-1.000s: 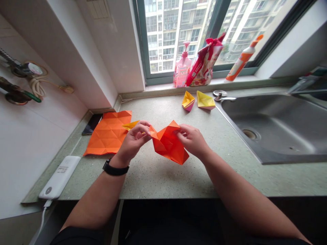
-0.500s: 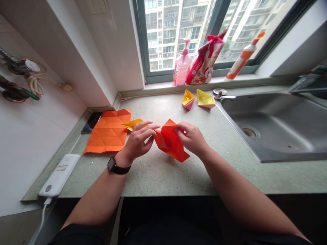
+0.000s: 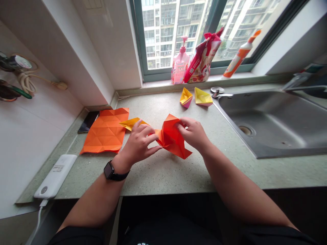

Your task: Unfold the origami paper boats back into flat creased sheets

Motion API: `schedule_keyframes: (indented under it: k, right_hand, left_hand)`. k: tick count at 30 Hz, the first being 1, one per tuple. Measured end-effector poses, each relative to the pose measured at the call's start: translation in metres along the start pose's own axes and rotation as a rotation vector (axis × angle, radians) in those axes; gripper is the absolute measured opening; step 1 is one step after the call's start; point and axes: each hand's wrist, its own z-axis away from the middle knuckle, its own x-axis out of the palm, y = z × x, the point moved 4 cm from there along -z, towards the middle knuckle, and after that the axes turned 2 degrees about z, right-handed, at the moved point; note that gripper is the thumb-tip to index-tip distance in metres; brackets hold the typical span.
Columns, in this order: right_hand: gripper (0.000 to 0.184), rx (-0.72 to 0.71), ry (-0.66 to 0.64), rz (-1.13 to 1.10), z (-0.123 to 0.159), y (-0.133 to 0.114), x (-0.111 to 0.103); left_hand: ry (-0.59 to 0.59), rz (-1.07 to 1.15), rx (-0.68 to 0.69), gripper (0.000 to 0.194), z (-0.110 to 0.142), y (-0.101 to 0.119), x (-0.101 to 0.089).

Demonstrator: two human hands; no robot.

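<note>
A partly folded sheet of orange paper is raised just above the counter between my hands, creased, with several corners standing out. My right hand pinches its upper right edge between thumb and fingers. At its left corner, my left hand touches the paper with its fingertips; the thumb stands apart below, and the fingers partly cover that corner. Just behind the left fingers lies a folded yellow paper piece, partly hidden. Further left, a creased orange sheet is spread flat over part of a dark flat device.
Two folded paper boats, one yellow-orange and one pale yellow, stand near the sill. A steel sink is at the right. A white power bank with a cable lies left. A pump bottle, red bag and orange-white bottle line the sill.
My left hand has loosened its pinch, its thumb now out to the right. The orange paper has turned and folded more at its left side. My right hand keeps its pinch.
</note>
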Motion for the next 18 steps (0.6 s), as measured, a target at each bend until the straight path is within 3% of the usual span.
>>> schedule_keyframes:
  k: [5, 10, 15, 18]
  right_hand:
    - [0.02, 0.039, 0.007, -0.004, -0.001, 0.0, -0.006]
    - [0.022, 0.186, -0.011, -0.108, -0.006, 0.017, -0.009]
    - [0.025, 0.315, -0.073, -0.393, -0.011, 0.039, -0.003]
    - [0.03, 0.358, -0.118, -0.554, -0.014, 0.047, 0.0]
  left_hand:
    - [-0.028, -0.04, 0.016, 0.038, 0.0, 0.007, 0.003]
    - [-0.094, -0.059, -0.001, 0.02, 0.001, 0.006, 0.012]
    - [-0.132, -0.063, 0.008, 0.004, 0.001, 0.008, 0.029]
    - [-0.105, -0.065, 0.002, 0.009, 0.0, 0.008, 0.039]
